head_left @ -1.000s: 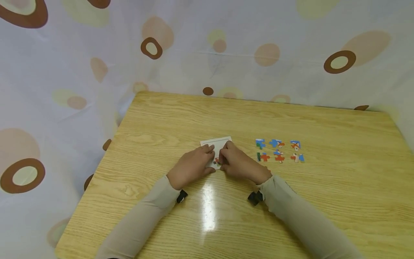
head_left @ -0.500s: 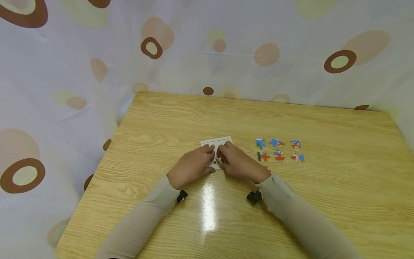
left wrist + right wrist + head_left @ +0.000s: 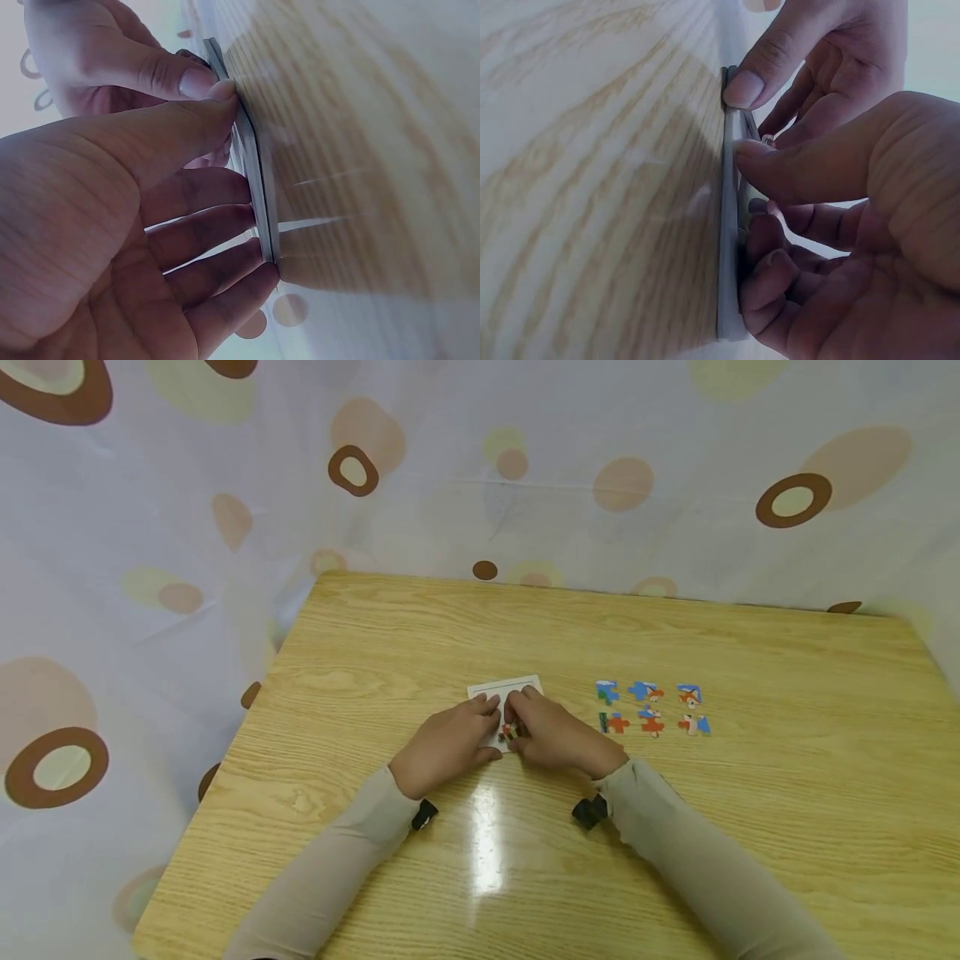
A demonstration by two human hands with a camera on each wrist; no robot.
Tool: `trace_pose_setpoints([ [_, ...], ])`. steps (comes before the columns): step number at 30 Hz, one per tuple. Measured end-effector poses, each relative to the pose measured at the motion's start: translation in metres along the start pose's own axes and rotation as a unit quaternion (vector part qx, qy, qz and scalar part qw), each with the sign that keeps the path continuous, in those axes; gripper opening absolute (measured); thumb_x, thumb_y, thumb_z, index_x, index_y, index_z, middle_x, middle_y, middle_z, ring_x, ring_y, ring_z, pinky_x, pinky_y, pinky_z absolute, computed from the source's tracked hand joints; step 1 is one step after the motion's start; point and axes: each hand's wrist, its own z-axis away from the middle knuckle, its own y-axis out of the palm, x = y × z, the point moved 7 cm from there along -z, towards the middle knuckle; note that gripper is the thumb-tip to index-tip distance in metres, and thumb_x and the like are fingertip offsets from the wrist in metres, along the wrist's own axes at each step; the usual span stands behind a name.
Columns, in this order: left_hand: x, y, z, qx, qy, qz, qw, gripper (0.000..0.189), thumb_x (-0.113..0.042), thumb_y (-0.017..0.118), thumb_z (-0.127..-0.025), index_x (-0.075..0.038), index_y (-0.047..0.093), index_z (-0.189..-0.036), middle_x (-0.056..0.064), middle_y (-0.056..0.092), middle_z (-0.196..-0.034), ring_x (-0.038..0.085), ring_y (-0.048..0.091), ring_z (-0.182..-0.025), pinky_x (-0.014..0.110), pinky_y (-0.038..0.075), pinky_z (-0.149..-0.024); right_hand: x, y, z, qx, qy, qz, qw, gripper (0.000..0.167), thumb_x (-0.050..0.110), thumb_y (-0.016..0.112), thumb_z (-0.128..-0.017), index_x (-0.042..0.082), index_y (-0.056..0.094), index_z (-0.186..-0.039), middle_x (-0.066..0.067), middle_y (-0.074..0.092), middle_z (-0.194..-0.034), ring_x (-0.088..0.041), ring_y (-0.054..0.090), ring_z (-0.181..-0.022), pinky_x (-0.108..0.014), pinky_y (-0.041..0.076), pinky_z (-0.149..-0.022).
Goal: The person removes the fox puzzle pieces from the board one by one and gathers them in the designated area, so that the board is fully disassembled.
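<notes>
A small white puzzle tray (image 3: 504, 683) lies on the table in the head view, partly hidden under both hands. My left hand (image 3: 450, 739) rests on its left side, fingers extended over it and thumb by the near edge. With curled fingers and thumb, my right hand (image 3: 558, 735) pinches a small red and green puzzle piece (image 3: 509, 732) at the tray's near right part. From the left wrist view, the tray (image 3: 259, 176) appears edge-on, and both thumbs meet near its edge. In the right wrist view, the right thumb (image 3: 780, 169) touches the tray's rim; the fingers hide most of the piece.
Several loose puzzle pieces lie in two rows right of the tray, among them a blue and green piece (image 3: 607, 692), a fox-face piece (image 3: 689, 696) and a red piece (image 3: 651, 722). The wooden table (image 3: 375, 652) meets a patterned curtain (image 3: 435, 518) at the back.
The right hand's fingers have shifted slightly around the piece, showing more of it. A red bit beside the right wrist has gone out of sight. The left hand stays in place on the tray.
</notes>
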Motion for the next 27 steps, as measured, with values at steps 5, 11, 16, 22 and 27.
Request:
trace_pose_setpoints([
  [5,0.000,-0.001,0.001,0.002,-0.001,0.007,1.0000,0.051,-0.033,0.077,-0.095,-0.001,0.066,-0.134,0.016,0.050,-0.154,0.034,0.048,-0.141,0.042,0.053,-0.101,-0.001,-0.001,0.001,0.005,-0.018,-0.024,0.9995,0.027,0.003,0.076,-0.092,0.005,0.051,-0.103,-0.007,0.049,-0.093,-0.021,0.046,-0.081,-0.035,0.041,-0.070],
  [11,0.000,-0.002,0.001,0.008,-0.002,0.004,1.0000,0.051,-0.031,0.077,-0.095,-0.001,0.065,-0.134,0.017,0.050,-0.154,0.034,0.048,-0.142,0.043,0.052,-0.103,-0.006,-0.006,0.007,-0.044,-0.060,-0.048,0.9961,0.017,0.000,0.071,-0.095,0.006,0.057,-0.102,-0.005,0.057,-0.094,-0.017,0.051,-0.078,-0.035,0.046,-0.069],
  [16,0.002,-0.002,0.003,0.009,-0.011,-0.003,0.9999,0.048,-0.030,0.078,-0.095,0.000,0.067,-0.131,0.016,0.051,-0.153,0.034,0.049,-0.141,0.042,0.052,-0.104,-0.011,-0.009,0.014,-0.088,-0.077,-0.070,0.9906,0.011,-0.002,0.065,-0.099,0.008,0.059,-0.098,-0.001,0.058,-0.089,-0.014,0.051,-0.074,-0.032,0.046,-0.067],
  [22,0.000,-0.001,0.002,0.008,-0.007,0.003,0.9999,0.050,-0.030,0.078,-0.095,0.000,0.066,-0.133,0.016,0.050,-0.153,0.034,0.048,-0.141,0.043,0.051,-0.105,-0.016,-0.016,0.035,-0.093,-0.080,-0.093,0.9881,0.010,0.003,0.067,-0.100,0.010,0.062,-0.096,0.002,0.060,-0.083,-0.012,0.049,-0.065,-0.029,0.044,-0.060],
  [27,-0.005,0.001,0.001,0.007,0.001,-0.012,0.9999,0.052,-0.032,0.077,-0.095,-0.001,0.065,-0.135,0.015,0.050,-0.154,0.033,0.048,-0.141,0.042,0.050,-0.107,-0.033,-0.034,0.072,-0.101,-0.082,-0.078,0.9884,0.011,0.003,0.068,-0.099,0.013,0.063,-0.096,0.000,0.061,-0.080,-0.010,0.047,-0.059,-0.027,0.042,-0.053],
])
